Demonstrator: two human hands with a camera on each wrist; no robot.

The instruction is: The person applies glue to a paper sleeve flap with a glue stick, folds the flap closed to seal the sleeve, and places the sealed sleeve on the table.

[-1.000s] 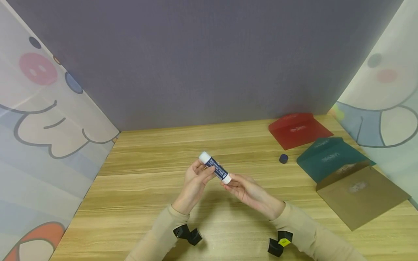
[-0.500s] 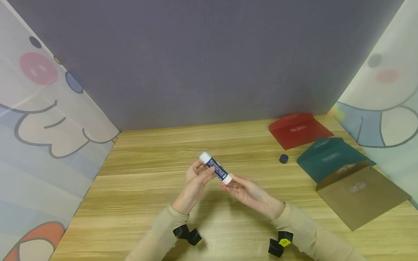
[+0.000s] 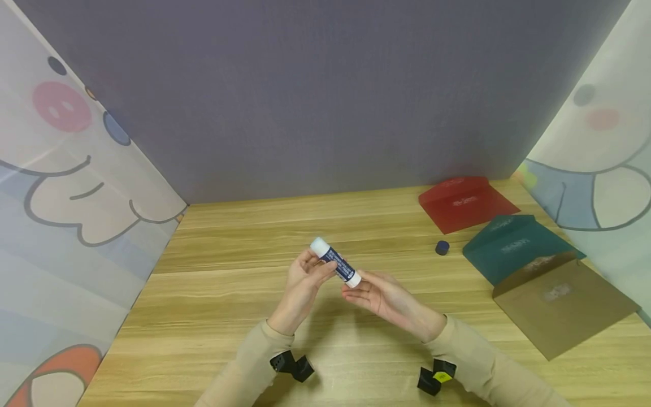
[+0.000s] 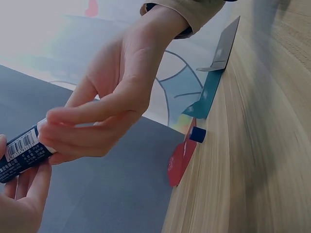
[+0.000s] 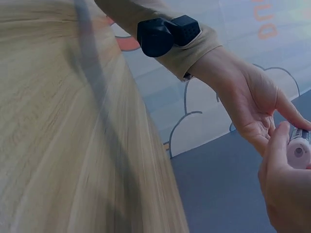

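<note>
1. A glue stick (image 3: 341, 264) is held above the wooden table (image 3: 218, 243), between the two hands, tilted, its white upper end (image 3: 320, 246) toward the far left and its white base (image 3: 354, 280) toward the right hand
2. The left hand (image 3: 304, 285) grips the navy barrel, fingers curled behind it and thumb laid across the label
3. The right hand (image 3: 389, 299) pinches the white base between thumb and forefinger, its remaining fingers loosely bent below
4. Rows of small white characters run along the navy label, too small to read in the head view; a white oval mark sits near the base, also illegible
5. The left wrist view shows a barcode (image 4: 22, 145) on a white panel of the label
6. A dark blue cap (image 3: 442, 247) stands on the table, well apart from the hands, near a red envelope (image 3: 460, 206), a green envelope (image 3: 513, 246) and a tan envelope (image 3: 564, 297)
7. Each envelope bears pale marks that cannot be read
</note>
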